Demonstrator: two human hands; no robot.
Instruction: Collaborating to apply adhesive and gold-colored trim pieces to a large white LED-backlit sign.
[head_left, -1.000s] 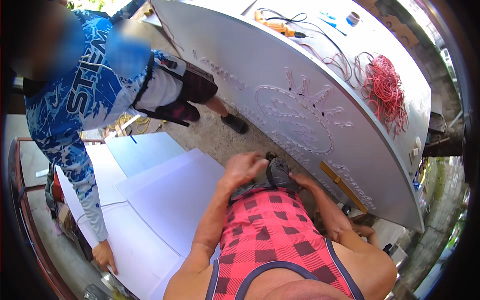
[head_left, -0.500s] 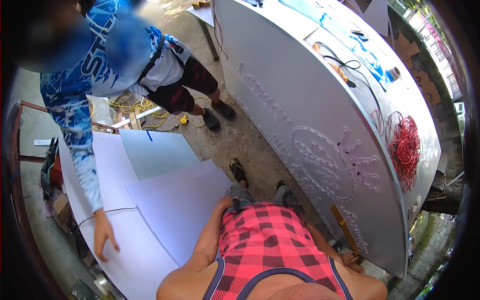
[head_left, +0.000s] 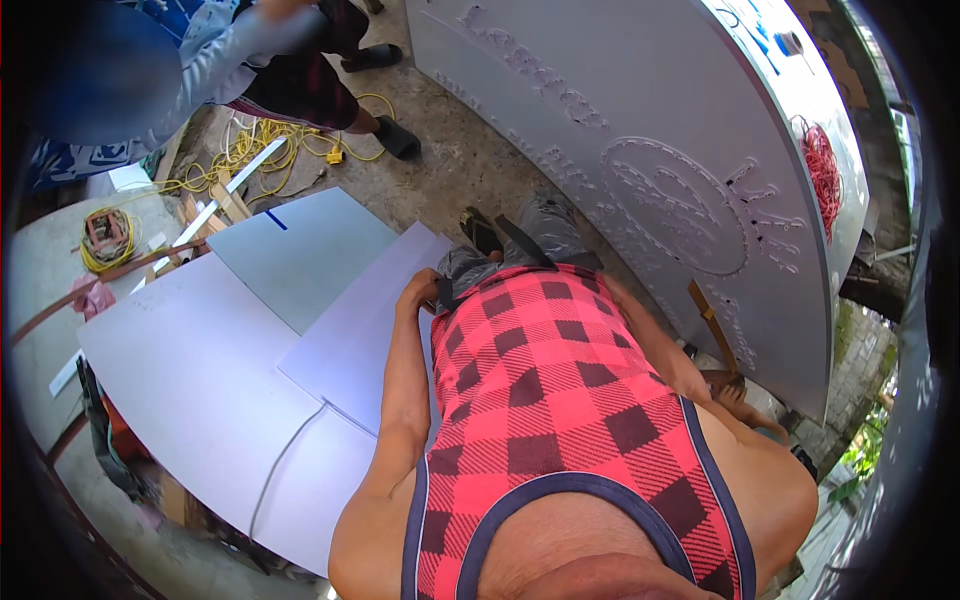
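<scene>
My left hand is at my left hip, its fingers curled against my grey trousers. Low on my other side, my right hand is closed round the lower end of a narrow yellow-brown strip. That strip slants up along the face of a large grey panel, which stands on edge. Raised lettering, an oval emblem and a crown shape show on the panel. The strip's material is hard to make out, and part of my right hand is in shadow.
White sheets lie at my left, with a grey-green sheet beyond. A grey cable crosses them. A co-worker stands at the far left near a tangled yellow cord. A red wire bundle lies behind the panel's edge.
The co-worker's hand has left the white sheet, and that person now appears farther up and left. My view has shifted. My right hand stays at the strip's lower end, my left at my hip.
</scene>
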